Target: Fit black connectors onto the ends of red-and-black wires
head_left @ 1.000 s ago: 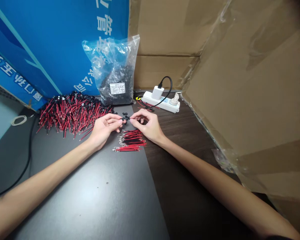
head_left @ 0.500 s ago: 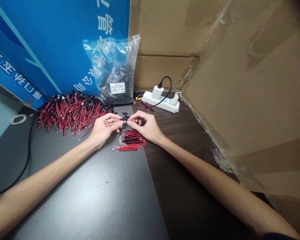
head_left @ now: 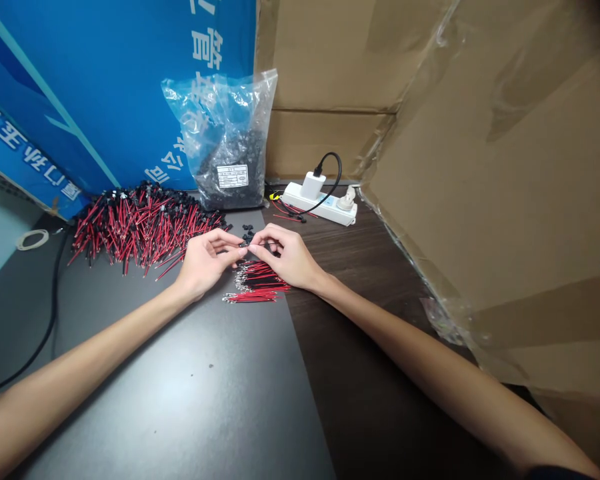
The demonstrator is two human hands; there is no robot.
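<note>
My left hand [head_left: 203, 263] is closed in a pinch, with a small black connector housing partly showing at its fingertips. Tip to tip with it, my right hand [head_left: 290, 257] pinches too, and whatever its fingers hold is too small and covered to make out. Just behind the fingertips lie a few loose black connector housings [head_left: 248, 230]. Nearer to me, under and below the right hand, are rows of short red and black wires [head_left: 260, 295] with silvery terminals at their left ends. A large heap of red and black wires with black connectors [head_left: 135, 230] lies to the left.
A clear plastic bag [head_left: 233, 150] of black parts stands behind the hands against a blue printed board [head_left: 130, 80]. At the back right sits a white power strip [head_left: 325, 205] with a plugged-in charger. Cardboard [head_left: 505, 200] walls the right side. A black cable [head_left: 55, 300] runs along the left.
Both hands stay pinched together; the right fingertips have drawn closer to the left ones. The black piece between them shows less. The whole view has shifted slightly.
</note>
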